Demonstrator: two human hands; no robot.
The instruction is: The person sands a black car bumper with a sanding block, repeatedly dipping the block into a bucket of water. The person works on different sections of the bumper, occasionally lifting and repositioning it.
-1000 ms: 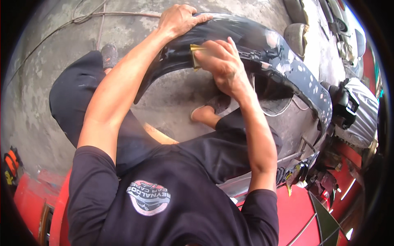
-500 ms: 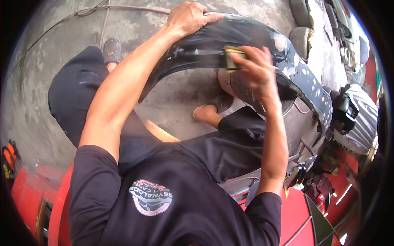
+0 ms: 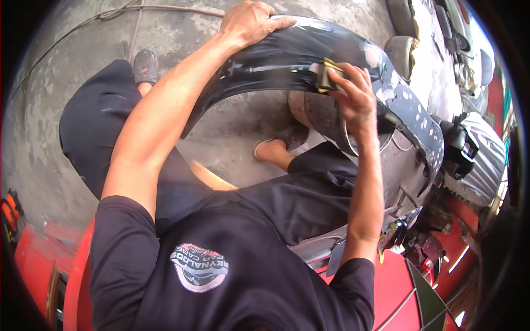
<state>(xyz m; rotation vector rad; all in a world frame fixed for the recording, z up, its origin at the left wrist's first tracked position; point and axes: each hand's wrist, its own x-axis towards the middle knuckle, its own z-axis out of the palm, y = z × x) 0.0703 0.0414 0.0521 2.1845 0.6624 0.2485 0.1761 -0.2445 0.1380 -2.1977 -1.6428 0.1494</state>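
Note:
A long, curved dark car bumper (image 3: 265, 69) with pale worn patches arches across in front of me. My left hand (image 3: 251, 23) grips its far upper edge, the thumb lying along the surface and the other fingers curled over the edge, partly hidden. Between the fingers and thumb of my right hand (image 3: 356, 96) is a small yellowish sanding block (image 3: 326, 76), pressed against the bumper's face near the middle of the curve. Light-coloured spots cover the bumper's right end.
Beneath the bumper stands a round, bucket-like container (image 3: 317, 118). Used tires (image 3: 402, 55) lie at the far right. A hose (image 3: 165, 8) runs over the concrete floor (image 3: 49, 110) at the far left. Red panels (image 3: 41, 259) and a silver-covered object (image 3: 481, 160) stand around me.
My right hand has slid the sanding block a little to the right along the bumper. My left hand keeps its hold on the far edge. The whole view has shifted slightly.

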